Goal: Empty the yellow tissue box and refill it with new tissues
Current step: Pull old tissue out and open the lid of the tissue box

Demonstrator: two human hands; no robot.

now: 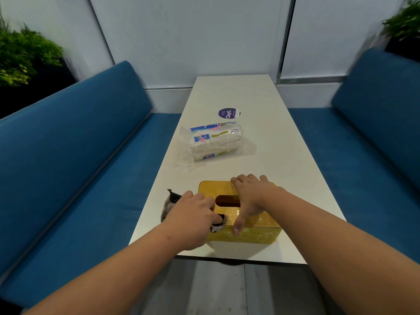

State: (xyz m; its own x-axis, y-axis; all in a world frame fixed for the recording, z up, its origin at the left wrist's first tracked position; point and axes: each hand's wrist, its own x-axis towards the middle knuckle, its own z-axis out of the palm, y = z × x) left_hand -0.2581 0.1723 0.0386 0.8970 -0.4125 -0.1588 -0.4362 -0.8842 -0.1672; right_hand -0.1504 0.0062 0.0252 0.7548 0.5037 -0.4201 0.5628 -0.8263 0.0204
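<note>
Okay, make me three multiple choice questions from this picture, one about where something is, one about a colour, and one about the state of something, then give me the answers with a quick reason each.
1. Where does the pack of paper towels lie?
A. On the table beyond the yellow tissue box
B. On the left bench
C. Inside the box

2. What colour are the bench cushions?
A. Red
B. Blue
C. Grey

3. How is the lid of the yellow tissue box now?
A. Taken off and set aside
B. On the box, under the right hand
C. Standing upright against the wall

Answers:
1 A: the pack rests on the white table, farther from the person than the box.
2 B: both benches are plainly blue.
3 B: the lid with its slot sits on the box, and the right hand spans it while the left hand holds a dark cloth beside it.
</note>
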